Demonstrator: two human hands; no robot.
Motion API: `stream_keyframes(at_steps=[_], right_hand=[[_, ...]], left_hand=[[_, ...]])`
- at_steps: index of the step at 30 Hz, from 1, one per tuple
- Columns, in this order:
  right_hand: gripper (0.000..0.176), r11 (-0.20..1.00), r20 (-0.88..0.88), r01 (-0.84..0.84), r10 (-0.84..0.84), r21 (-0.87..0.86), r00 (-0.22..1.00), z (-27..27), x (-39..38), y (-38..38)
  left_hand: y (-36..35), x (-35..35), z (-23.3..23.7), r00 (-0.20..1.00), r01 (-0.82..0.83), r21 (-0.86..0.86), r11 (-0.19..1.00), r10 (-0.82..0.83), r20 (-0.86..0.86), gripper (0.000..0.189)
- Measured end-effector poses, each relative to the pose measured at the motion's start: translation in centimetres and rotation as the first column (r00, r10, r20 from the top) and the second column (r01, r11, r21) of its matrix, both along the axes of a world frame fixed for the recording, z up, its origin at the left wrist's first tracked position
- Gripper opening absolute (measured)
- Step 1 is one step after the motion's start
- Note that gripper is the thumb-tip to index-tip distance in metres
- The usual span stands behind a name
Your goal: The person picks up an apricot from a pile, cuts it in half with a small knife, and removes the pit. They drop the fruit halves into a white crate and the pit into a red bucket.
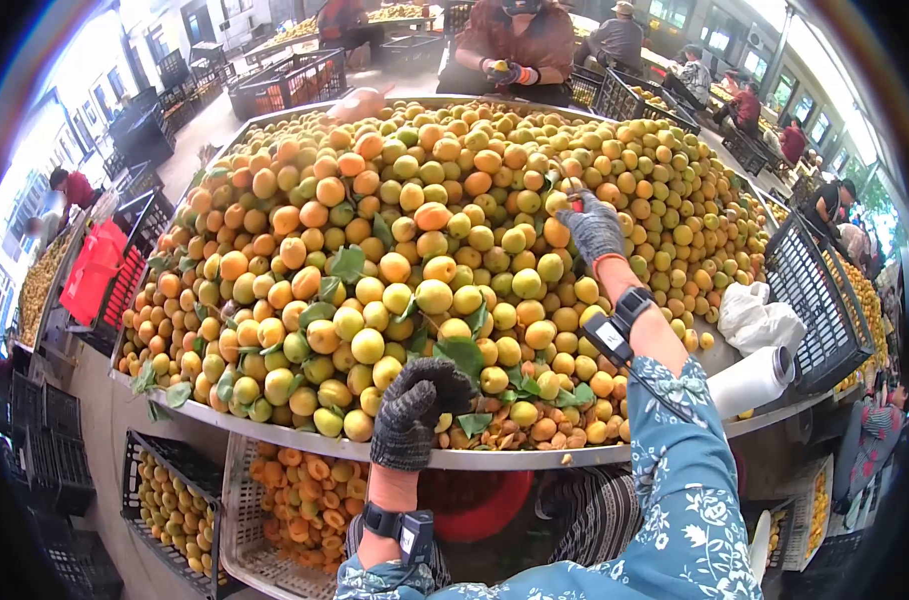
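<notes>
Head view: A broad table (585, 457) with a pale metal rim, heaped with whole yellow, green and orange apricots (435, 296), seen from above the person's own arms.
Apricot at the right fingertips: A small yellowish apricot (557, 203) lies just beyond the right hand (597, 232), toward the far left of its fingers. It looks round, so no long axis stands out. The right hand is much the nearer; the left is well apart, down by the near rim.
Right grip: Grey-gloved, stretched far across the heap, fingers drawn narrow and pointing away. A bit of red shows at the tips; whether they hold fruit or only touch it, I cannot tell.
Left grip: The dark-gloved left hand (415, 415) is raised at the near rim, fingers curled over toward the right. Its palm side is hidden, so I cannot tell whether it holds anything.
Beside the left hand: A large green leaf (462, 354) and, to the right, brownish scraps (543, 430) lying along the rim.
Below the rim: A pale crate (237, 500) of split orange fruit (310, 492), left of a red basin (485, 515).
</notes>
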State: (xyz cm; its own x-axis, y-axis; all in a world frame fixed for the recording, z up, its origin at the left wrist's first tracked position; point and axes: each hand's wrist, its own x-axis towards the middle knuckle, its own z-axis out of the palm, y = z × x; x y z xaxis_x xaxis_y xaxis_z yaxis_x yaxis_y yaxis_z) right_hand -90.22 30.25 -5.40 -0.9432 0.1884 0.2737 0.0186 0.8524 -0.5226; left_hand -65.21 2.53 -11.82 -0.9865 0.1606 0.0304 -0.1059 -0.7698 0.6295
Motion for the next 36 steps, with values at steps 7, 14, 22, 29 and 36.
stream_keyframes(at_steps=[7, 14, 22, 29, 36], right_hand=[[0.060, 0.999, 0.216, -0.039, 0.034, 0.018, 0.976, -1.6, -2.7, -2.2], [0.050, 0.870, 0.389, -0.414, 0.490, -0.266, 0.780, 1.1, 0.9, -1.3], [0.034, 0.902, -0.071, -0.182, 0.167, -0.393, 0.983, -1.7, 2.5, 3.8], [0.041, 0.987, 0.127, 0.105, -0.121, 0.120, 0.985, -0.9, -3.1, 6.4], [0.037, 0.912, 0.070, -0.330, 0.356, -0.245, 0.932, -6.7, -3.2, 3.5]], left_hand=[[-0.2, -0.5, 0.3, 0.999, 0.008, -0.049, 0.999, -0.006, 0.036, 0.041], [-0.5, -0.9, 0.1, 0.999, 0.007, -0.005, 1.000, -0.007, 0.045, 0.037], [-0.5, -1.2, 0.4, 0.997, -0.022, -0.021, 1.000, 0.023, 0.072, 0.035], [-0.3, -1.5, 0.1, 0.996, -0.044, -0.084, 0.995, 0.051, 0.078, 0.034], [0.0, -1.4, 0.7, 0.989, -0.082, -0.173, 0.982, 0.102, 0.110, 0.034]])
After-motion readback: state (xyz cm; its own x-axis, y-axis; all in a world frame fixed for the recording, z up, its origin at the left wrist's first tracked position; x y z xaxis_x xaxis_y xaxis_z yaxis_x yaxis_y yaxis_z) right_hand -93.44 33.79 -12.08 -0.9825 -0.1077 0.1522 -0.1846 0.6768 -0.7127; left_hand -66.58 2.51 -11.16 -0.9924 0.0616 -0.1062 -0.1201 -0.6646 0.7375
